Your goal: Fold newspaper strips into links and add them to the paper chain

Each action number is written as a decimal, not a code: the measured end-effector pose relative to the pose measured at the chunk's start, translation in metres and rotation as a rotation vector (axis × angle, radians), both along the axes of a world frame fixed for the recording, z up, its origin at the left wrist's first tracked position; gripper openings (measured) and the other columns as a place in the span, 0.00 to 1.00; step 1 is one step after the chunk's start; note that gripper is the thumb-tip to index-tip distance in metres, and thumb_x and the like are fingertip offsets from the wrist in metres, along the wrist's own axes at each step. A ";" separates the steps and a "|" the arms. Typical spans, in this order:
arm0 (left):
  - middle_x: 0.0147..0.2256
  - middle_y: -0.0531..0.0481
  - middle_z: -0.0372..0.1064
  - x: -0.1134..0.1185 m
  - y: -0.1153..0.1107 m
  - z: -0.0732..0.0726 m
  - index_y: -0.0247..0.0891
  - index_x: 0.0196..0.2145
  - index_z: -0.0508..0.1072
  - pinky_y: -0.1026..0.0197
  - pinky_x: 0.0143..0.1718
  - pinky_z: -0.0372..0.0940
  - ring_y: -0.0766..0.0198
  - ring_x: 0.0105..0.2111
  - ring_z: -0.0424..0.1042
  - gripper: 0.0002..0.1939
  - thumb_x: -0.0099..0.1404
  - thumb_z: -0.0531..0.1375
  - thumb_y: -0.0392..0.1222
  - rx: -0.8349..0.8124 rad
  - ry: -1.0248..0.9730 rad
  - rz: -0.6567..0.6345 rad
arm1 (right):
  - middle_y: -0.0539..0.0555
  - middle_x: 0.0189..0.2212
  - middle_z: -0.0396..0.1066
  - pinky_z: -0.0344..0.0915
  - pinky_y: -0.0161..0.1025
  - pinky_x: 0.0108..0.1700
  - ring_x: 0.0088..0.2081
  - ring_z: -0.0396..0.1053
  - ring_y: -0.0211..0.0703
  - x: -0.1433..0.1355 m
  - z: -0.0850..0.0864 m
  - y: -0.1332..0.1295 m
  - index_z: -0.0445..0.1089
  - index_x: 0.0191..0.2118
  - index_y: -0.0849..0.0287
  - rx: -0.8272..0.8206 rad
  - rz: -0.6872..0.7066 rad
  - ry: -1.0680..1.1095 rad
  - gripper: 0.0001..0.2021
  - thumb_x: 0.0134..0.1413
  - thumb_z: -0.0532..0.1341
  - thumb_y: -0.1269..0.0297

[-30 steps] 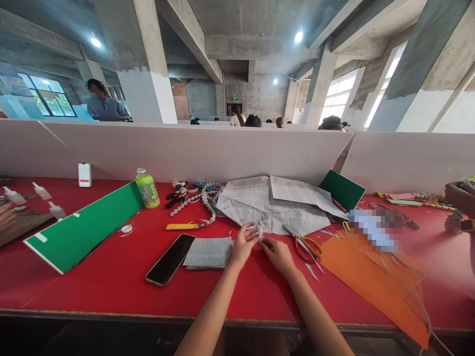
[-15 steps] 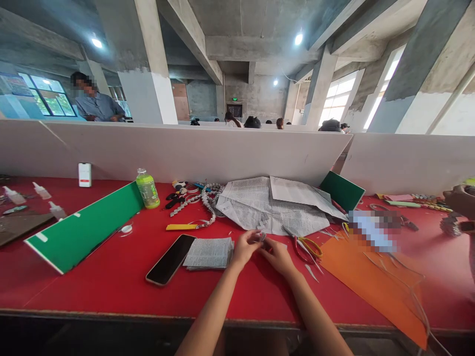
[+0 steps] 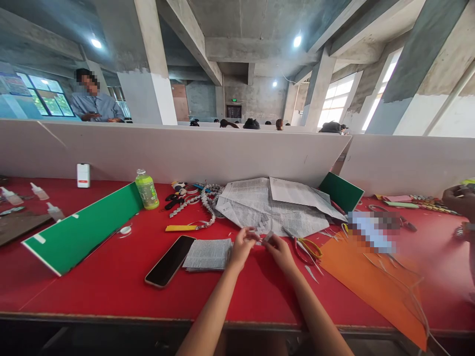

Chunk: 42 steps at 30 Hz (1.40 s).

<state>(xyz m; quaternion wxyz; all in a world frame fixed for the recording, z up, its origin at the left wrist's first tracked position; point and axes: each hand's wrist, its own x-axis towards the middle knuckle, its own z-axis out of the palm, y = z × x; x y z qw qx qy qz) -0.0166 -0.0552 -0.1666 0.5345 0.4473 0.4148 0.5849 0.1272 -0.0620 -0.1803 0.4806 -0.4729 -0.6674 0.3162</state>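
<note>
Over the red table (image 3: 122,291), my right hand (image 3: 280,251) pinches a small folded piece of newspaper (image 3: 268,236) between thumb and fingers. Just to its left, my left hand (image 3: 242,247) has its fingertips pressed together; whatever they hold, if anything, is too small to make out. Only a narrow gap parts the two hands. Beyond them lie several small folded paper bits (image 3: 264,225) on a spread sheet of newspaper (image 3: 245,200). Beside my left hand rests a stack of cut newspaper squares (image 3: 208,254).
A black-screened phone (image 3: 169,261) lies left of the stack. Scissors with yellow handles (image 3: 311,248) are right of my right hand, near an orange sheet (image 3: 365,277). A green board (image 3: 89,227) and a green bottle (image 3: 147,190) stand left. A co-worker's hand (image 3: 458,200) shows far right.
My hands have drawn slightly apart, and the folded paper piece now shows in my right fingers. A person behind the partition has turned. The co-worker's hand at far right has shifted.
</note>
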 end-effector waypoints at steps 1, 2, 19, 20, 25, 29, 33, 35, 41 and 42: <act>0.27 0.52 0.70 0.000 0.000 0.000 0.36 0.36 0.70 0.64 0.33 0.65 0.65 0.31 0.71 0.17 0.45 0.62 0.33 -0.002 -0.013 -0.007 | 0.50 0.22 0.67 0.58 0.34 0.29 0.26 0.64 0.39 0.001 0.000 0.000 0.65 0.27 0.60 -0.004 -0.015 0.030 0.11 0.51 0.56 0.57; 0.27 0.52 0.70 0.000 0.000 -0.001 0.36 0.35 0.70 0.64 0.34 0.65 0.65 0.31 0.71 0.16 0.45 0.63 0.32 -0.008 -0.029 -0.024 | 0.50 0.22 0.67 0.59 0.34 0.29 0.26 0.64 0.40 0.001 0.000 0.001 0.64 0.27 0.60 -0.006 -0.024 0.056 0.11 0.51 0.56 0.57; 0.27 0.51 0.69 0.002 0.002 -0.011 0.35 0.32 0.73 0.64 0.34 0.63 0.65 0.31 0.69 0.15 0.42 0.64 0.30 -0.085 0.083 -0.145 | 0.51 0.20 0.65 0.56 0.34 0.26 0.24 0.62 0.39 0.002 0.004 -0.001 0.68 0.26 0.62 -0.083 0.022 0.158 0.18 0.48 0.58 0.49; 0.27 0.51 0.69 0.002 0.002 -0.011 0.35 0.32 0.73 0.64 0.34 0.63 0.65 0.31 0.69 0.15 0.43 0.64 0.31 -0.084 0.085 -0.144 | 0.51 0.20 0.65 0.56 0.34 0.26 0.24 0.62 0.39 0.001 0.004 -0.001 0.68 0.26 0.62 -0.087 0.025 0.165 0.18 0.48 0.58 0.48; 0.26 0.52 0.67 0.003 0.001 -0.008 0.35 0.33 0.73 0.64 0.34 0.62 0.66 0.29 0.68 0.15 0.43 0.63 0.31 -0.081 0.110 -0.143 | 0.52 0.20 0.67 0.56 0.34 0.26 0.25 0.62 0.40 0.001 0.007 -0.003 0.69 0.26 0.62 -0.095 0.033 0.188 0.21 0.45 0.59 0.45; 0.24 0.53 0.67 0.003 -0.001 -0.006 0.35 0.34 0.73 0.65 0.32 0.61 0.66 0.27 0.68 0.15 0.44 0.63 0.33 -0.080 0.114 -0.151 | 0.52 0.21 0.67 0.56 0.35 0.26 0.25 0.62 0.40 0.000 0.008 -0.004 0.69 0.26 0.62 -0.093 0.041 0.207 0.20 0.45 0.59 0.46; 0.22 0.54 0.66 0.002 -0.002 -0.005 0.35 0.34 0.72 0.67 0.29 0.59 0.67 0.26 0.67 0.15 0.45 0.60 0.32 -0.091 0.139 -0.147 | 0.52 0.21 0.67 0.56 0.35 0.28 0.26 0.62 0.40 0.000 0.009 -0.004 0.69 0.26 0.61 -0.088 0.046 0.223 0.18 0.45 0.60 0.48; 0.21 0.55 0.65 0.002 -0.002 -0.004 0.35 0.34 0.72 0.67 0.28 0.57 0.68 0.25 0.66 0.15 0.45 0.60 0.32 -0.104 0.133 -0.140 | 0.52 0.22 0.67 0.57 0.35 0.28 0.26 0.62 0.40 0.000 0.009 -0.003 0.69 0.27 0.61 -0.099 0.056 0.243 0.16 0.45 0.61 0.50; 0.21 0.57 0.63 0.002 -0.005 0.000 0.34 0.36 0.72 0.67 0.28 0.57 0.70 0.24 0.64 0.17 0.44 0.60 0.32 -0.101 0.059 -0.199 | 0.49 0.21 0.65 0.56 0.34 0.28 0.26 0.61 0.39 -0.002 0.007 0.001 0.70 0.28 0.60 -0.166 0.081 0.345 0.13 0.44 0.62 0.53; 0.21 0.57 0.62 0.002 -0.005 0.001 0.35 0.36 0.71 0.67 0.28 0.56 0.70 0.23 0.63 0.18 0.44 0.60 0.31 -0.100 0.048 -0.212 | 0.49 0.21 0.65 0.56 0.34 0.28 0.25 0.61 0.39 -0.002 0.007 0.001 0.70 0.28 0.60 -0.180 0.073 0.365 0.13 0.44 0.62 0.53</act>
